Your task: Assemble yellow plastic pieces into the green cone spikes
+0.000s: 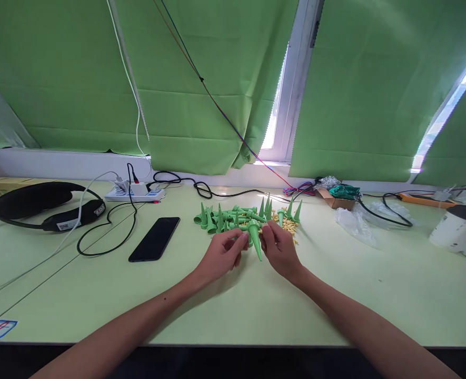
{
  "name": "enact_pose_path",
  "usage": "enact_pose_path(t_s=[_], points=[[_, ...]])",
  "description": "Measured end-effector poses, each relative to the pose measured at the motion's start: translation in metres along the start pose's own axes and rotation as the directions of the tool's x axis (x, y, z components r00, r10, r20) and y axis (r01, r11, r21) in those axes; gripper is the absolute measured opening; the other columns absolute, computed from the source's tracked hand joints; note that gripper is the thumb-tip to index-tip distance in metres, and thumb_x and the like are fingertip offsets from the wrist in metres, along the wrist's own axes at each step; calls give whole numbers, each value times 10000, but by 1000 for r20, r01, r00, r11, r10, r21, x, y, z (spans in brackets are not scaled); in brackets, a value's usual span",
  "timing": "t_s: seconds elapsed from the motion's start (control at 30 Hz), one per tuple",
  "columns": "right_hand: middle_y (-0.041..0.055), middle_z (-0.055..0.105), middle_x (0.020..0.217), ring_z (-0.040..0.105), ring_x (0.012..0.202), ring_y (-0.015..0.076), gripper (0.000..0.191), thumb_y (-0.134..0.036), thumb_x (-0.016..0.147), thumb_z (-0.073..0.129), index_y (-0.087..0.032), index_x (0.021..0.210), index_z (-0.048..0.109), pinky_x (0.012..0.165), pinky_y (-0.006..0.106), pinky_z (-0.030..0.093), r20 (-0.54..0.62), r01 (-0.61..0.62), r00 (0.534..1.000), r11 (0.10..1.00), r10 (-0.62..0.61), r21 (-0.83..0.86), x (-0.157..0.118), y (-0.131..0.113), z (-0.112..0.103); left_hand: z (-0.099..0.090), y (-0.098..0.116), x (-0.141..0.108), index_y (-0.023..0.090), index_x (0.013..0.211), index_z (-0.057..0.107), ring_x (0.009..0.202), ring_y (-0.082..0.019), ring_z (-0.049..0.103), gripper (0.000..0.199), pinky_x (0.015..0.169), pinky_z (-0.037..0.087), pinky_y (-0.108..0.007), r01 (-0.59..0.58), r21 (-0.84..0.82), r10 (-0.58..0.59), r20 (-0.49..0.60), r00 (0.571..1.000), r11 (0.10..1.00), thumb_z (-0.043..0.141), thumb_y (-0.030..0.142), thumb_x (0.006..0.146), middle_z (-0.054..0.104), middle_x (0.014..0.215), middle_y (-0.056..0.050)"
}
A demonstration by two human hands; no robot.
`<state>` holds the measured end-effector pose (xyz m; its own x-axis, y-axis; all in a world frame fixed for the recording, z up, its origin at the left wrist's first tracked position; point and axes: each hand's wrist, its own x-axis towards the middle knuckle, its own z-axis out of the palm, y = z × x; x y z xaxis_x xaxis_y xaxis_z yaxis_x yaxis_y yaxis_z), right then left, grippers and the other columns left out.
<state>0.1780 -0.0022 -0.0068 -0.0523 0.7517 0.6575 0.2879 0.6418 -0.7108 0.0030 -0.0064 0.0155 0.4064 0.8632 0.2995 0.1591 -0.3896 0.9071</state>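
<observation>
Between my hands, a green plastic watering spike (255,239) points down and toward me, its wide collar at the top. My left hand (221,252) is closed, with its thumb and fingertips pinched at the spike's left side. On the other side my right hand (280,251) is closed too, fingertips curled close to the spike's collar; what it pinches is hidden. Right behind the hands lies a pile of similar green spikes (236,215), some standing point up. Small yellowish pieces (290,225) are heaped at the pile's right side, partly covered by my right hand.
A black phone (155,239) lies left of the hands. Farther left are a black headband-like device (51,208), a power strip (136,195) and loose cables. To the right are a small cardboard box (335,201), clear plastic bags (355,226) and a white roll (459,230).
</observation>
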Motion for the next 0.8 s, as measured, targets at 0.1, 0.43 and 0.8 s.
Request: enact_pose_path(t_s=[0.1,0.43,0.8], points=[[-42,436,569,398,503,107,379,-406,1021,390,-222,690,381,505,246,324,34,30,999,1000,-30,2,0,-2,0,-1,-3,2,156,741,553,399,-93,484,511,408,367,-209,123,-148,-100,155,983,981,368,572,974,514,498,15],[-25,525,577,462,520,111,363,-364,1020,374,-212,700,460,549,247,358,131,98,987,993,-89,-61,1,-12,-3,0,-6,3,154,747,521,393,-94,506,456,365,356,-198,199,-284,-154,174,973,938,542,584,898,469,512,44],[-42,427,508,381,473,111,429,-438,1033,325,-225,661,361,508,263,315,160,49,986,997,-39,-58,0,-5,-2,-1,-1,0,160,913,565,422,-85,442,336,426,334,-211,70,-74,-60,123,991,995,662,475,850,474,490,67]])
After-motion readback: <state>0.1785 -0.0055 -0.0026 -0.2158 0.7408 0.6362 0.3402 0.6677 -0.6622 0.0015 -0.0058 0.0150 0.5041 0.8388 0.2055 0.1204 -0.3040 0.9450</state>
